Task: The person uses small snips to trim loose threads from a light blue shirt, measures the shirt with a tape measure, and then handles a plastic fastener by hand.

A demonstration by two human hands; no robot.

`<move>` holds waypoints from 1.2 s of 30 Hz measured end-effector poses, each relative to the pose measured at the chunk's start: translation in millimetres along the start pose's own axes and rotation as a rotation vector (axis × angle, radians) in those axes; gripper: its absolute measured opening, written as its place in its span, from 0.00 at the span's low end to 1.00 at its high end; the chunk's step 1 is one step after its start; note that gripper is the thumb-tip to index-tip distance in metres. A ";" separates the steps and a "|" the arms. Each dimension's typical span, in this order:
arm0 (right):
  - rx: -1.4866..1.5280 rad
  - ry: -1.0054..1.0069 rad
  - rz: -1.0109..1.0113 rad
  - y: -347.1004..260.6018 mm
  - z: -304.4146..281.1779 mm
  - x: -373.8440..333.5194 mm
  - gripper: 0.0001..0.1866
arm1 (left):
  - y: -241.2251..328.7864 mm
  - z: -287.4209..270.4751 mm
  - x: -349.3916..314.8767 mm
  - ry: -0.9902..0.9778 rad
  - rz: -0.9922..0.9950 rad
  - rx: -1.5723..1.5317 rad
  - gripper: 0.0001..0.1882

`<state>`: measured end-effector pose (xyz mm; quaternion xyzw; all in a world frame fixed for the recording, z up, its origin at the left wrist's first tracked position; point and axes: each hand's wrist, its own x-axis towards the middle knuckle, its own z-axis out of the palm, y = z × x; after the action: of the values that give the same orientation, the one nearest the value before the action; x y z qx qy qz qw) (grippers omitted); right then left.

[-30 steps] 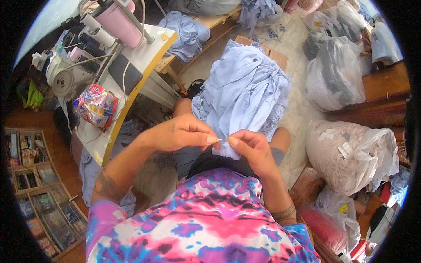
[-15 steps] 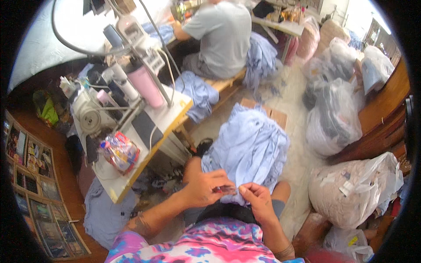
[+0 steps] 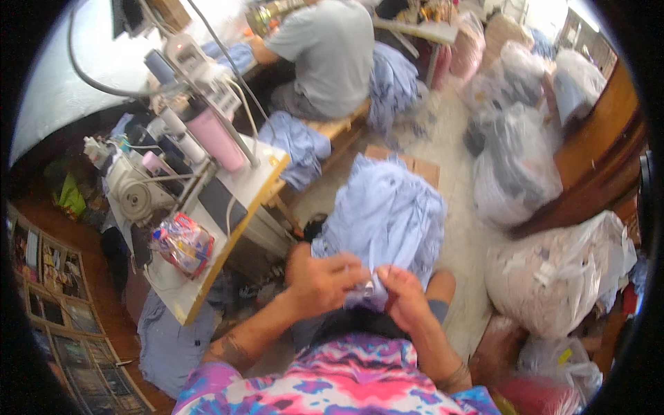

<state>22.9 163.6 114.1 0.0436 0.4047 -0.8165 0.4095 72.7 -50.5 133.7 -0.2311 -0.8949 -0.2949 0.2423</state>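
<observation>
A heap of light-blue cloth garments (image 3: pixel 387 207) lies across my lap and reaches out past my knees. Over its near end, my left hand (image 3: pixel 321 282) is closed with fingers bent. A small shiny metal piece (image 3: pixel 368 286) shows at its fingertips, too blurred to name its kind. Close beside it, my right hand (image 3: pixel 407 296) pinches the near edge of the light-blue garment between thumb and fingers. The two hands nearly meet, and the cloth between them is partly hidden.
At left stands a sewing machine table (image 3: pixel 266 183) with thread cones and a colourful plastic packet (image 3: pixel 183 243). Another person (image 3: pixel 328 62) sits on a bench ahead. Stuffed plastic bags (image 3: pixel 553 273) line the right side. More blue cloth (image 3: pixel 173 339) lies at lower left.
The whole view has shifted slightly, with the surroundings moving left and up. Both hands stay over the near end of the cloth, and the metal piece now shows between them.
</observation>
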 end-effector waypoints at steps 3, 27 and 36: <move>-0.252 -0.094 -0.090 -7.2 -12.7 1.8 0.11 | -0.8 2.2 5.9 0.023 -0.150 -0.343 0.19; -0.005 0.223 -0.274 20.9 -0.9 5.8 0.14 | 55.9 33.3 -6.2 0.053 -0.757 -0.709 0.23; -0.082 0.163 -0.337 24.4 1.7 3.3 0.12 | 53.6 33.1 -10.7 0.082 -0.769 -0.664 0.20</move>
<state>38.3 152.1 98.7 0.0243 0.4709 -0.8502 0.2341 101.0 6.4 126.4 0.0622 -0.7629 -0.6402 0.0648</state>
